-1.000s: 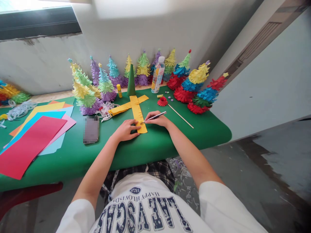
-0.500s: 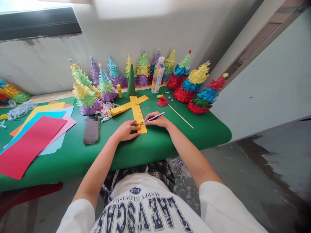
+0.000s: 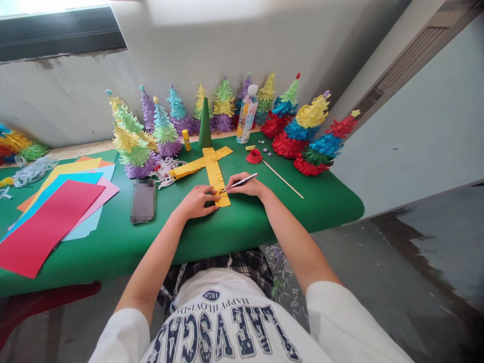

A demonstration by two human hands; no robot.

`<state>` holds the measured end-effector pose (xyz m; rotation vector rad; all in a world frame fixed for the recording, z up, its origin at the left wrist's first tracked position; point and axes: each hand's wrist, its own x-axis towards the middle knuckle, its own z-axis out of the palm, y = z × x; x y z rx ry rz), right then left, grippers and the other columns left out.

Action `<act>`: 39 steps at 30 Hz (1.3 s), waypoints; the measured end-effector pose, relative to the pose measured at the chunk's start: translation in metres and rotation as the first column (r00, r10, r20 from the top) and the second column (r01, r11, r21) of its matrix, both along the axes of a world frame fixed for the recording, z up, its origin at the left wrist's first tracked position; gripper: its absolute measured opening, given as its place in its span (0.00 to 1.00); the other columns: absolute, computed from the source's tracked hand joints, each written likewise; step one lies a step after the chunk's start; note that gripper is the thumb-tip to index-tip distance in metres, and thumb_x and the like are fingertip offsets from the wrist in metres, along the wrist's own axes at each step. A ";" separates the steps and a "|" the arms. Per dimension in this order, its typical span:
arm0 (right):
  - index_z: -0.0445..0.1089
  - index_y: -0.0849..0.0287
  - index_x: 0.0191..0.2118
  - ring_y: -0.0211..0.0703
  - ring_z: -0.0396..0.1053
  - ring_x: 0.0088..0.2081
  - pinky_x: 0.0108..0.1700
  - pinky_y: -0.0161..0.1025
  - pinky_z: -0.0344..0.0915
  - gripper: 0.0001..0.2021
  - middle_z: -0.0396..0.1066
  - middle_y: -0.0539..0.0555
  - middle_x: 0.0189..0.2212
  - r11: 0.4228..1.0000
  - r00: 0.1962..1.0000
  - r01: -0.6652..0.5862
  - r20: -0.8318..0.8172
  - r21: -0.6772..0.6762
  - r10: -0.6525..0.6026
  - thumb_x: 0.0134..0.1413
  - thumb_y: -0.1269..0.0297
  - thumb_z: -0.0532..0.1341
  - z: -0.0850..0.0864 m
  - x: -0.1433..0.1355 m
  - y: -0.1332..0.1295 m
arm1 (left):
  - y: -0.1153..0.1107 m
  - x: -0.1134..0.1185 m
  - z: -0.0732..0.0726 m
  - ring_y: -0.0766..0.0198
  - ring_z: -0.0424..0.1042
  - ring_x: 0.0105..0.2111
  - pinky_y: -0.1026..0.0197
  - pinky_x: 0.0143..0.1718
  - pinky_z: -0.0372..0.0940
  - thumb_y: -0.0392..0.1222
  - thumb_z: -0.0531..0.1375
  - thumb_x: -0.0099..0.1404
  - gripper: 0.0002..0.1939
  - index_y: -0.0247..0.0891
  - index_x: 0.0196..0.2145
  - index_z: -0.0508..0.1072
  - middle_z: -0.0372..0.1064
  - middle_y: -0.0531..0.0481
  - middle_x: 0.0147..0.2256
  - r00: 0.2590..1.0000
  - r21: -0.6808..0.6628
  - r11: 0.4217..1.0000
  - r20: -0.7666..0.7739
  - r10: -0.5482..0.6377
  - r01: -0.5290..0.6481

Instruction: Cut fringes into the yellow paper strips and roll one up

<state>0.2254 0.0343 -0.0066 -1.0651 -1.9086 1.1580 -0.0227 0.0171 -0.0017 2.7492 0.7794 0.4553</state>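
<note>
A yellow fringed paper strip [image 3: 214, 170] lies lengthwise before me on the green table, crossing a second yellow fringed strip [image 3: 188, 168]. My left hand [image 3: 198, 200] rests at the near end of the lengthwise strip, its fingers holding the paper at the left edge. In my right hand [image 3: 244, 185] is a slim silver pen [image 3: 242, 181], gripped like a writing tool and slanting up to the right. Its tip meets the strip close to my left fingertips. The small bit of paper between tip and fingers is partly hidden.
A green paper cone [image 3: 204, 125], a glue stick [image 3: 186, 140] and a bottle [image 3: 247, 115] stand behind the strips. Fringed paper trees [image 3: 313, 126] line the back. A phone [image 3: 142, 201] and coloured sheets [image 3: 53, 222] lie left; a red paper ring [image 3: 254, 156] and thin stick [image 3: 283, 179] right.
Both hands stay at the near end of the yellow strip, and the pen's tip has barely shifted. The view has moved slightly.
</note>
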 end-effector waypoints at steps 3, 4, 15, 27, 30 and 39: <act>0.75 0.61 0.28 0.41 0.71 0.30 0.32 0.36 0.64 0.12 0.76 0.53 0.27 1.000 1.000 -0.009 0.010 0.014 0.009 0.39 0.57 0.70 0.001 0.001 0.000 | 0.000 0.000 0.001 0.53 0.67 0.50 0.49 0.55 0.58 0.47 0.60 0.62 0.15 0.43 0.46 0.76 0.69 0.45 0.48 1.000 0.010 1.000 -0.003 -0.008 0.008; 0.75 0.61 0.28 0.41 0.71 0.30 0.32 0.36 0.64 0.12 0.76 0.53 0.27 1.000 1.000 -0.010 0.013 0.019 0.010 0.39 0.58 0.70 0.002 0.001 0.000 | -0.001 0.000 0.002 0.53 0.67 0.50 0.49 0.55 0.58 0.47 0.60 0.62 0.15 0.42 0.46 0.76 0.69 0.45 0.48 1.000 0.013 1.000 -0.004 -0.008 0.008; 0.75 0.61 0.27 0.40 0.69 0.28 0.31 0.35 0.63 0.11 0.75 0.51 0.25 1.000 0.999 -0.002 0.034 -0.006 0.002 0.38 0.58 0.70 0.006 0.006 -0.001 | -0.001 0.001 0.005 0.53 0.66 0.51 0.48 0.56 0.57 0.47 0.60 0.62 0.14 0.44 0.45 0.76 0.69 0.45 0.49 1.000 -0.004 1.000 -0.025 -0.004 0.004; 0.74 0.61 0.26 0.40 0.69 0.28 0.32 0.36 0.63 0.11 0.75 0.52 0.26 0.999 0.998 0.019 0.056 -0.028 -0.017 0.38 0.59 0.70 0.009 0.015 -0.002 | -0.001 0.002 0.004 0.54 0.67 0.50 0.48 0.56 0.56 0.46 0.60 0.62 0.14 0.42 0.45 0.76 0.69 0.45 0.48 1.000 0.007 1.000 -0.020 -0.008 0.008; 0.74 0.61 0.26 0.41 0.70 0.29 0.32 0.36 0.64 0.11 0.75 0.52 0.26 0.999 0.998 0.018 0.054 -0.037 -0.016 0.38 0.59 0.70 0.010 0.017 -0.003 | 0.000 0.002 0.003 0.54 0.67 0.50 0.49 0.56 0.57 0.47 0.60 0.63 0.14 0.42 0.45 0.76 0.69 0.45 0.49 1.000 0.009 1.000 -0.029 -0.007 0.007; 0.72 0.61 0.24 0.41 0.70 0.29 0.33 0.37 0.65 0.10 0.75 0.52 0.25 0.998 0.999 0.030 0.024 -0.051 -0.028 0.37 0.60 0.70 0.008 0.026 -0.002 | -0.001 0.002 0.003 0.53 0.67 0.50 0.49 0.56 0.57 0.47 0.59 0.63 0.15 0.41 0.45 0.76 0.69 0.44 0.48 1.000 0.024 1.000 -0.013 -0.014 0.014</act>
